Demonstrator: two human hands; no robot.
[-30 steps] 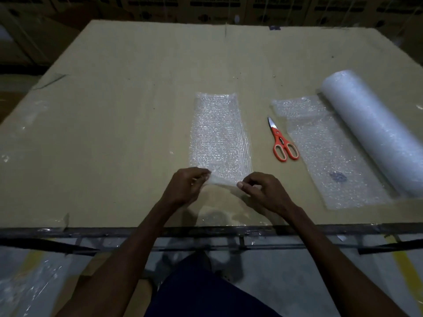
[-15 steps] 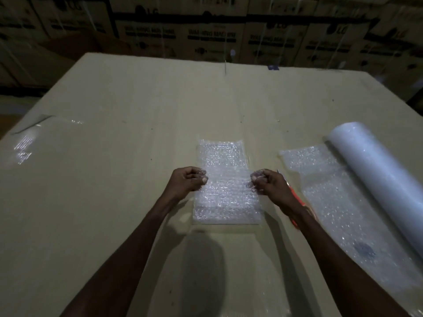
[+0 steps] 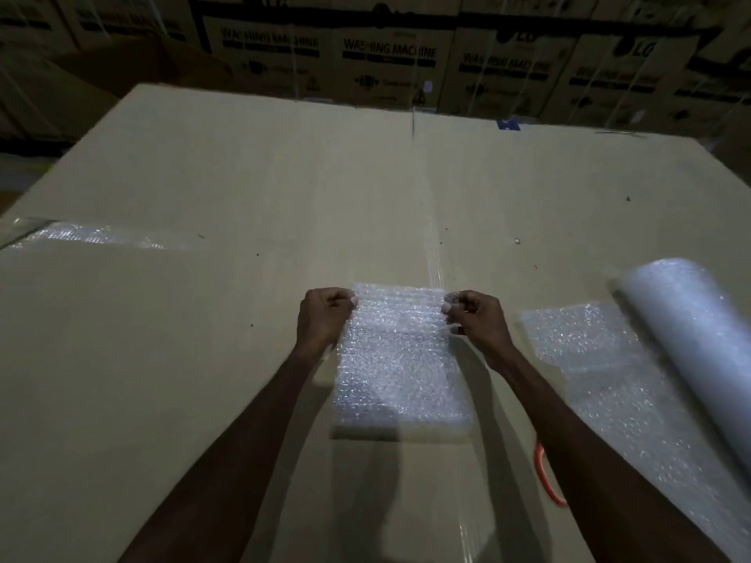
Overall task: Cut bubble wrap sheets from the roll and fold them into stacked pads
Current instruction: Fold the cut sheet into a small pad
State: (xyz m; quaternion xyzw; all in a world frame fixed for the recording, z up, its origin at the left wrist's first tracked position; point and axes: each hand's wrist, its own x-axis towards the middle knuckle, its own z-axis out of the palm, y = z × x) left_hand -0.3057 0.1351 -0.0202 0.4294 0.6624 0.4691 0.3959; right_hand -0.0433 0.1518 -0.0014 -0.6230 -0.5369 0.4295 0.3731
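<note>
Pinching bubble wrap sheet (image 3: 400, 359), "WASHING MACHINE" cartons (image 3: 390, 63) behind

Scissors mostly hidden, bubble wrap roll cut off, boxes too dark to read properly

Only a curved bit of the orange-handled scissors (image 3: 543, 477) pokes out beside the right forearm, blades fully covered. The white bubble wrap roll (image 3: 691, 343) runs off the right edge, motion-blurred. Small print on the brown cardboard cartons (image 3: 390, 63) behind is unreadable.
</note>
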